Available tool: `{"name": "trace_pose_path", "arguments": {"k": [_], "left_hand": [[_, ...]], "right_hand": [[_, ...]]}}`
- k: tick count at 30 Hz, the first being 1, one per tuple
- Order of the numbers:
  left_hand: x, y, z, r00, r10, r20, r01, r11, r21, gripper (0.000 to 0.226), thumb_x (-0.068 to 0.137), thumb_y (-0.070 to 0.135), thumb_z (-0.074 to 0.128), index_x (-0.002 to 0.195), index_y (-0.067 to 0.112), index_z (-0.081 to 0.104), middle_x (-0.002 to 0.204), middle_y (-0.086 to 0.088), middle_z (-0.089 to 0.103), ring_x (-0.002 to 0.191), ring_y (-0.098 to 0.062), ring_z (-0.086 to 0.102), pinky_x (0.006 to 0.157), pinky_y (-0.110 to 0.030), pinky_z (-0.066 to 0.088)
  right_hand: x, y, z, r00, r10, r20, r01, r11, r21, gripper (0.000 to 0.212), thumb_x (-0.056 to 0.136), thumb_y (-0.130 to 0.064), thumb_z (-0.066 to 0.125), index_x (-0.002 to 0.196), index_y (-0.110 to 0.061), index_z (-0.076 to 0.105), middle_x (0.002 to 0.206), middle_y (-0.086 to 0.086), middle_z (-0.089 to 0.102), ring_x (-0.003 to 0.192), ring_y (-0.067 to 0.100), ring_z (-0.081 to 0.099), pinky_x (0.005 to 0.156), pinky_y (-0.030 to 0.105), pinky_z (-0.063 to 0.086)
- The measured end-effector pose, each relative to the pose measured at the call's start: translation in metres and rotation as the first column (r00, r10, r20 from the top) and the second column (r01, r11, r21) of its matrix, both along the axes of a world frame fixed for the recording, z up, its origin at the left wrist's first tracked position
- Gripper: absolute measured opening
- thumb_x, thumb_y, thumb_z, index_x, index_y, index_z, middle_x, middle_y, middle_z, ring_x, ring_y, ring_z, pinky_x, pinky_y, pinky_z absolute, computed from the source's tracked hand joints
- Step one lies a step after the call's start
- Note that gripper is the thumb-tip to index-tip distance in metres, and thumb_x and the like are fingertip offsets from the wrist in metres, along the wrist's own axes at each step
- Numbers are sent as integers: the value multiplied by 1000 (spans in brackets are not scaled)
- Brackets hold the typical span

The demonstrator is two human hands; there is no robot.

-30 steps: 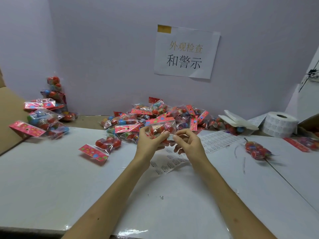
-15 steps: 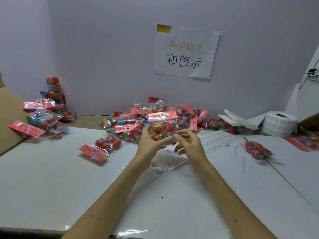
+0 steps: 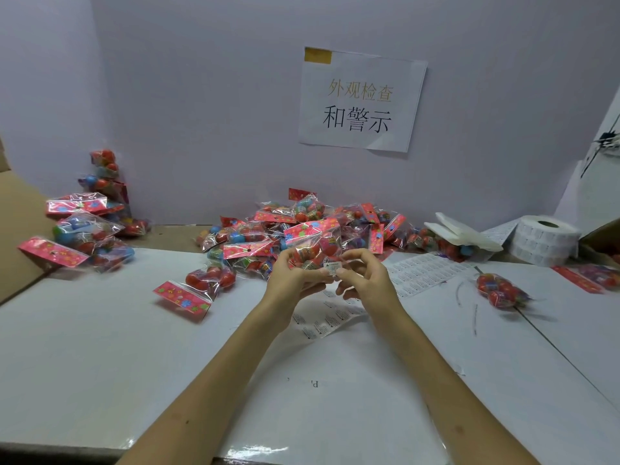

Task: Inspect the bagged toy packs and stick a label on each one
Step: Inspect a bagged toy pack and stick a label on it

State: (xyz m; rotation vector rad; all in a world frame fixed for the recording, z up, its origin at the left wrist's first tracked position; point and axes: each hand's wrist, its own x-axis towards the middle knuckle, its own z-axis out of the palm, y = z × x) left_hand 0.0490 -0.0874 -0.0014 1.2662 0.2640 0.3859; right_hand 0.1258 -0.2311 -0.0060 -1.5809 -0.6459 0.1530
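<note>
Fingers of the left hand (image 3: 292, 282) are curling around the lower end of a bagged toy pack (image 3: 315, 245), gripping it and holding it upright above the white table (image 3: 100, 347). Its pink header card is pointing up and away from the person. The right hand (image 3: 366, 280) is meeting the pack from the other side. Its fingers are bent, and the thumb and forefinger are pinching a small white warning label (image 3: 332, 267) against the clear bag near its bottom edge. The left thumb is lying just beside the label.

Directly below the hands, a partly used label strip (image 3: 327, 322) is lying flat on the table. A fuller label sheet (image 3: 426, 273) is lying to its right. A label roll (image 3: 543, 239) is standing at the far right of the table.

Behind the hands, a pile of toy packs (image 3: 255, 239) is resting against the wall. A second stack of packs (image 3: 84, 226) is sitting at the far left. One single pack (image 3: 201, 285) is lying near the left hand, and another loose pack (image 3: 500, 290) is lying to the right. A paper sign (image 3: 362, 99) with printed characters is hanging on the wall above the pile.
</note>
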Motion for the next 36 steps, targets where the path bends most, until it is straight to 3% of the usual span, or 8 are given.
{"name": "trace_pose_path", "arguments": {"k": [6,12,15,19,23,28,31,36], "left_hand": [[2,-1,-2,1000,-13,-21,13,1000,20,50,88,-1,71,131,12,49,107,-19,73,86,-27,77,71,-29,62],[2,2,-1,1000,-11,-10,12,994,105,41,89,3,69,125,15,55,89,-5,76,79,-20,77,64,-25,58],[2,1,-1,1000,0,-13,2,990,141,43,87,2,70,124,17,56,94,-4,74,74,-14,76,61,-22,56],[2,3,-2,1000,19,-14,-16,987,160,41,85,3,70,121,19,58,91,-3,73,77,-14,74,64,-25,54],[2,1,-2,999,30,-18,-27,985,168,37,86,4,68,117,19,60,92,-5,73,80,-17,72,67,-28,52],[2,-2,-3,1000,-8,20,5,992,124,38,89,11,72,123,19,56,99,-7,73,80,-18,73,67,-28,55],[1,-3,-3,998,-40,45,34,991,127,45,85,22,80,123,21,56,103,-8,75,84,-22,75,70,-28,56],[0,0,-1,999,-40,31,38,997,65,41,86,17,78,122,17,59,99,-7,75,84,-21,75,75,-33,52]], "right_hand": [[1,-1,0,1000,2,1,-2,1000,-18,24,92,0,63,108,-17,60,92,11,67,63,16,66,61,28,55],[0,0,0,999,26,-46,-26,1000,4,28,92,-33,73,115,-25,60,85,5,75,64,17,66,62,32,52],[-1,0,0,999,11,-34,-11,1000,-19,26,90,-36,74,110,-22,63,83,5,75,63,17,64,61,33,52],[-4,2,-1,999,28,-24,-30,997,-66,21,94,-37,70,105,-21,65,81,-2,75,63,16,66,61,31,53],[-5,1,0,998,37,-43,-40,997,-63,24,95,-38,68,104,-15,66,90,8,74,66,19,66,66,36,54],[-7,3,0,999,19,-42,-20,1000,-9,30,93,-41,68,103,-12,67,68,0,69,57,13,60,52,25,51],[-4,1,0,999,1,-33,-1,1000,-1,39,90,-49,66,102,-12,69,65,5,65,55,15,55,51,25,47],[-3,3,0,998,45,-43,-43,998,41,44,87,-49,64,104,-8,68,62,2,63,54,13,56,51,23,48]]}}
